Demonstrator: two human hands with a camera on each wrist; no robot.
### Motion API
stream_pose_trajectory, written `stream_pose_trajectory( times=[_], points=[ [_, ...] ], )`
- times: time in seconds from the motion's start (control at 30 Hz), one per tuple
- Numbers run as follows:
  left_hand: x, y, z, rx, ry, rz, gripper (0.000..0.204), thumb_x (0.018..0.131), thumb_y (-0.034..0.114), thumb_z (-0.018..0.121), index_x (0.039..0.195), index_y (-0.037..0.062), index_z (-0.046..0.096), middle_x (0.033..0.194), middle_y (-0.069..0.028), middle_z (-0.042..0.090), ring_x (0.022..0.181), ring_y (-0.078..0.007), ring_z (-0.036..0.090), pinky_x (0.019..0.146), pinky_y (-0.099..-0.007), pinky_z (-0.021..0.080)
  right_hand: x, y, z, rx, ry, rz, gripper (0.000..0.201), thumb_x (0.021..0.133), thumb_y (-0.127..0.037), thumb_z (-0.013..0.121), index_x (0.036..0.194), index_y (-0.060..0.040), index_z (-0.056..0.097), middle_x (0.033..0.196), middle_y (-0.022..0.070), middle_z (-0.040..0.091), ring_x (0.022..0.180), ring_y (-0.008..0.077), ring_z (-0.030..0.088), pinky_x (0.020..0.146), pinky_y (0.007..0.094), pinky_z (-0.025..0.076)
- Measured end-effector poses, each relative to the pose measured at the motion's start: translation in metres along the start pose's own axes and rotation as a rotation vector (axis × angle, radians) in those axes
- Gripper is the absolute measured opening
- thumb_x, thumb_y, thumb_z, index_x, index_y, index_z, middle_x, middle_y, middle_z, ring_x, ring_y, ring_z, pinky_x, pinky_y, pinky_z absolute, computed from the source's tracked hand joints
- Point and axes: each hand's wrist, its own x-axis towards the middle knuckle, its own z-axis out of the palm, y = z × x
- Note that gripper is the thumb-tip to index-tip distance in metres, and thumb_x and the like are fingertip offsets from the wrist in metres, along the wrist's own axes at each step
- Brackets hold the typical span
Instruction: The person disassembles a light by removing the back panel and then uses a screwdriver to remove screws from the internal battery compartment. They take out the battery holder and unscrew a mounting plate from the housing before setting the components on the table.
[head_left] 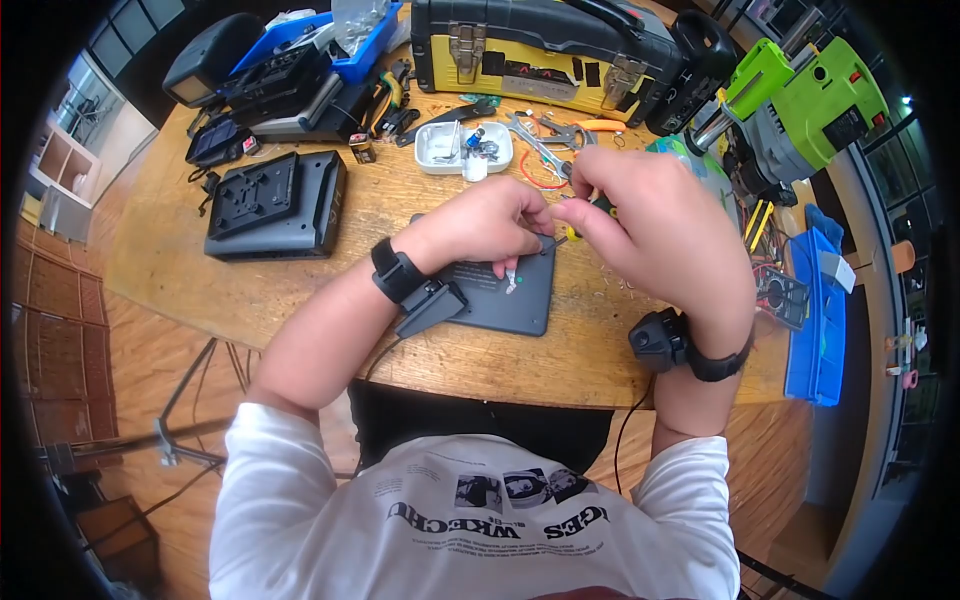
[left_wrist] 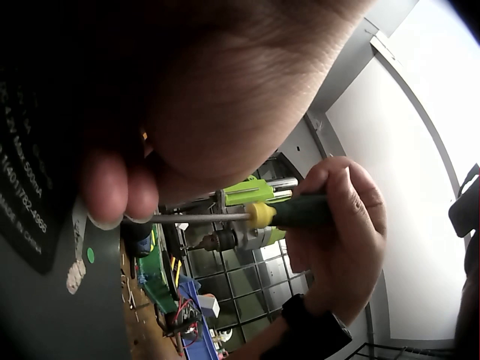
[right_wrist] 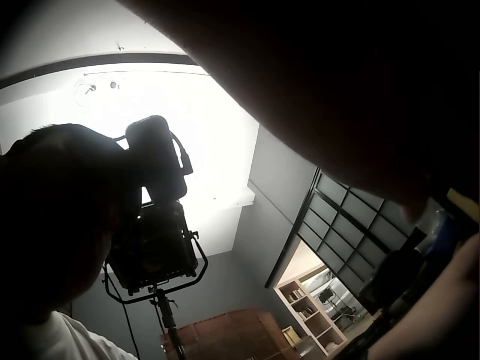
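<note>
At the near middle of a worn wooden table, its grain blotched and scuffed, a flat, dark grey device with rounded corners lies with a printed face up. Near its right edge sit a crumpled whitish scrap and a small round green sticker.

The right hand grasps a screwdriver, its fingers wrapped round a dark green handle with a yellow collar; the slim metal shaft runs left to the other hand's fingertips. The left hand bends over the far right part of the device with its fingers curled in; whether it pinches anything there cannot be told, as the hand hides the spot.

Just beyond stands a shallow white plastic tray with rounded corners and small metal bits inside. To its right, smooth steel wrenches lie near a thin looped red wire. A boxy black unit with a raised plate sits to the left, a yellow-and-black toolbox with metal latches at the far side, and a bright green drill press at the far right.
</note>
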Motion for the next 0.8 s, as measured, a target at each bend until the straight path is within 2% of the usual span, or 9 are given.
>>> stream_pose_trajectory(
  times=[0.07, 0.17, 0.3, 0.37, 0.4, 0.47, 0.6, 0.67, 0.8],
  points=[
    [-0.0018, 0.0017, -0.0001, -0.007, -0.001, -0.002, 0.018, 0.089, -0.001, 0.07, 0.106, -0.0053, 0.07, 0.082, -0.0075, 0.071, 0.059, -0.0105, 0.067, 0.051, -0.0252, 0.058, -0.0004, 0.0102, 0.0076, 0.126, 0.233, -0.246, 0.023, 0.083, -0.008, 0.073, 0.1, -0.0005, 0.06, 0.09, 0.0178, 0.064, 0.088, 0.0396, 0.064, 0.075, 0.0446, 0.052],
    [-0.0005, -0.0022, 0.0001, -0.019, 0.0, 0.017, 0.018, 0.089, -0.001, 0.07, 0.107, -0.0049, 0.07, 0.082, -0.0073, 0.071, 0.059, -0.0106, 0.067, 0.052, -0.0251, 0.058, -0.0024, 0.0125, 0.0031, 0.183, 0.175, -0.343, 0.023, 0.084, -0.01, 0.074, 0.1, -0.0004, 0.061, 0.09, 0.0179, 0.065, 0.087, 0.0387, 0.064, 0.074, 0.0438, 0.052],
    [-0.0007, -0.0005, -0.001, 0.009, -0.018, 0.002, 0.018, 0.089, -0.001, 0.07, 0.107, -0.0044, 0.07, 0.082, -0.0066, 0.071, 0.059, -0.0104, 0.068, 0.052, -0.025, 0.058, 0.0014, 0.0092, 0.0085, -0.062, 0.202, -0.179, 0.021, 0.084, -0.01, 0.073, 0.099, -0.0005, 0.061, 0.089, 0.0176, 0.065, 0.086, 0.038, 0.065, 0.074, 0.0435, 0.052],
    [-0.0022, 0.0011, -0.0005, -0.008, -0.014, -0.005, 0.018, 0.089, -0.001, 0.07, 0.107, -0.0043, 0.071, 0.082, -0.0065, 0.071, 0.059, -0.0103, 0.068, 0.052, -0.025, 0.058, 0.0066, 0.0116, 0.0126, 0.057, 0.288, -0.204, 0.013, 0.086, -0.01, 0.069, 0.088, -0.0009, 0.06, 0.079, 0.0217, 0.063, 0.079, 0.0431, 0.064, 0.067, 0.0504, 0.05],
    [-0.0027, 0.0017, -0.0005, -0.027, -0.008, -0.01, 0.018, 0.089, -0.001, 0.07, 0.107, -0.0043, 0.071, 0.082, -0.0065, 0.071, 0.059, -0.0103, 0.068, 0.052, -0.0251, 0.058, 0.0059, 0.0118, 0.0124, 0.057, 0.288, -0.204, 0.013, 0.086, -0.01, 0.069, 0.088, -0.0009, 0.06, 0.079, 0.0217, 0.063, 0.079, 0.0431, 0.064, 0.067, 0.0504, 0.05],
    [-0.0032, 0.0022, -0.0008, -0.026, -0.005, -0.011, 0.018, 0.089, -0.001, 0.07, 0.107, -0.0042, 0.071, 0.082, -0.0066, 0.071, 0.06, -0.0103, 0.068, 0.052, -0.0252, 0.058, 0.0032, 0.0127, 0.0118, 0.166, 0.397, -0.355, 0.016, 0.086, -0.013, 0.07, 0.082, -0.0013, 0.06, 0.074, 0.0214, 0.062, 0.073, 0.0436, 0.064, 0.064, 0.0508, 0.05],
    [-0.0004, -0.0024, 0.0002, -0.014, 0.008, 0.011, 0.019, 0.088, -0.002, 0.069, 0.107, -0.0045, 0.071, 0.083, -0.0071, 0.071, 0.059, -0.0105, 0.068, 0.052, -0.0253, 0.058, 0.0014, 0.0112, 0.0067, 0.04, 0.236, -0.224, 0.013, 0.085, -0.01, 0.069, 0.088, -0.001, 0.06, 0.08, 0.0216, 0.063, 0.08, 0.0436, 0.064, 0.068, 0.05, 0.051],
    [-0.0013, -0.0004, -0.0001, -0.017, 0.004, -0.002, 0.02, 0.088, -0.002, 0.069, 0.108, -0.0047, 0.071, 0.084, -0.0074, 0.071, 0.059, -0.0106, 0.067, 0.052, -0.0254, 0.058, 0.0051, 0.0118, 0.0093, 0.0, 0.196, -0.159, 0.016, 0.085, -0.008, 0.07, 0.095, -0.0005, 0.06, 0.084, 0.0174, 0.064, 0.084, 0.039, 0.065, 0.071, 0.0445, 0.051],
    [-0.0036, 0.002, 0.0001, -0.043, 0.009, 0.004, 0.021, 0.088, -0.002, 0.069, 0.108, -0.0052, 0.071, 0.085, -0.0077, 0.071, 0.059, -0.0107, 0.067, 0.052, -0.0257, 0.059, 0.0019, 0.0095, 0.0094, 0.167, 0.317, -0.334, 0.013, 0.085, -0.009, 0.069, 0.087, -0.0003, 0.06, 0.079, 0.0218, 0.063, 0.08, 0.044, 0.064, 0.068, 0.0502, 0.051]
  ],
)
